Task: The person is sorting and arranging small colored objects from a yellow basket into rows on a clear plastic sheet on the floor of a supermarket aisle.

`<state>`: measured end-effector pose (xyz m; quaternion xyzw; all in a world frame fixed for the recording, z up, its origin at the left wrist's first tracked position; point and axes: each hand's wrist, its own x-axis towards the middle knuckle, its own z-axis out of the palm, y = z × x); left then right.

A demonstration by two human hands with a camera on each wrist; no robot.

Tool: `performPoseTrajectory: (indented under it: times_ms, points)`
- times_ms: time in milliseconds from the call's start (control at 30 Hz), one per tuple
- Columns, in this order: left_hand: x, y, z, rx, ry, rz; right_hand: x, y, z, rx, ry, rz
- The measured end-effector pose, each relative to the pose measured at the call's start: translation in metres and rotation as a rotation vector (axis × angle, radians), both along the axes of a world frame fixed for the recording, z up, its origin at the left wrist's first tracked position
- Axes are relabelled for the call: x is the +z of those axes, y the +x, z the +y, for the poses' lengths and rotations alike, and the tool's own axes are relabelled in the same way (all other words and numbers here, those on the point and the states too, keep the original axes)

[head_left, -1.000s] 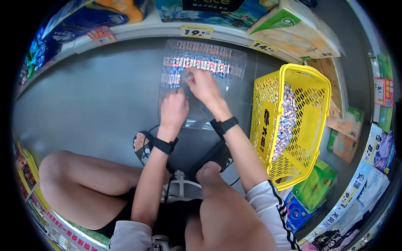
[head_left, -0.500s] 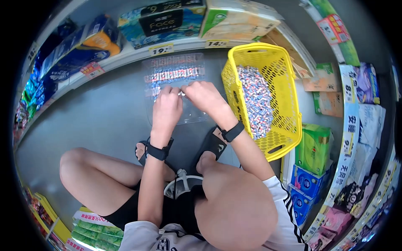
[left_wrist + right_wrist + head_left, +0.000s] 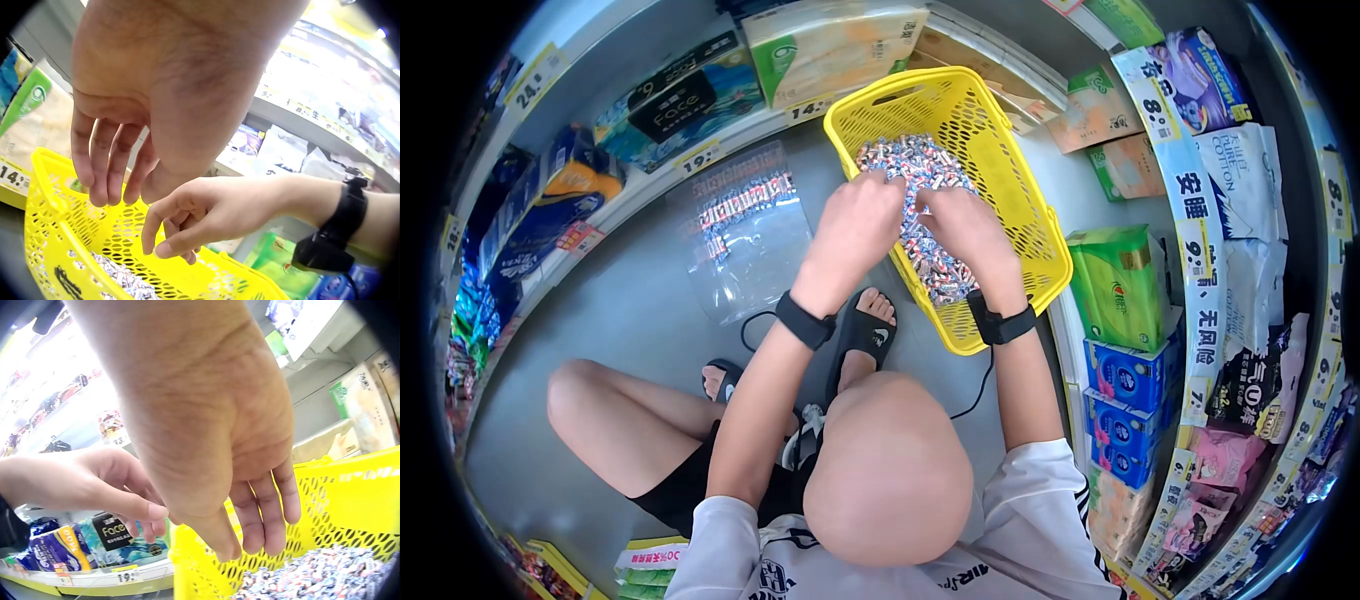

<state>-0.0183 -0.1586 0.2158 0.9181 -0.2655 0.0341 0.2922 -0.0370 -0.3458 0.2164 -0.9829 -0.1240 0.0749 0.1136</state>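
A yellow basket (image 3: 1040, 235) holds a heap of small wrapped candies (image 3: 945, 275), blue, white and red. Over its near left rim is my left hand (image 3: 858, 222), fingers loosely bent and empty in the left wrist view. Above the candies my right hand (image 3: 972, 235) hangs with relaxed fingers, nothing seen in them; in the right wrist view the fingertips (image 3: 265, 547) point down at the heap. Left of the basket, a clear plastic box (image 3: 765, 275) on the floor contains rows of the same candies (image 3: 745, 203).
Shelves with tissue packs (image 3: 830, 55) and price labels run behind the box and basket. Green packs (image 3: 1115, 290) and blue packs (image 3: 1125, 375) stand right of the basket. The person's sandalled feet (image 3: 868, 325) and bent knees are below. A thin cable runs near each wrist.
Both hands have moved right, from the clear box to the basket. The head view has turned right, so the box and basket appear farther left.
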Motion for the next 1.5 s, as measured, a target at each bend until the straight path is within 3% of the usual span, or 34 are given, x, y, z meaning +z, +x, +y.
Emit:
performPoseTrajectory:
  times_ms: [267,367,467,833,1000,1500]
  points:
    - [-0.042,0.034,-0.08,-0.321,0.221,-0.138,-0.048,-0.003,-0.062,-0.264,-0.029,0.164]
    - [-0.058,0.044,-0.101,-0.39,0.244,-0.133,-0.063,0.001,-0.07,-0.302,-0.053,0.236]
    - [-0.066,0.054,-0.119,-0.507,0.472,0.01,-0.087,0.005,-0.077,-0.368,-0.073,0.283]
    - [-0.138,0.067,-0.17,-0.524,0.592,0.307,-0.137,0.009,-0.099,-0.538,0.008,0.424]
    - [-0.146,0.064,-0.172,-0.59,0.566,0.286,-0.152,0.004,-0.107,-0.548,0.045,0.439]
    - [-0.178,0.051,-0.174,-0.482,0.535,0.296,-0.178,0.001,-0.106,-0.587,0.168,0.327]
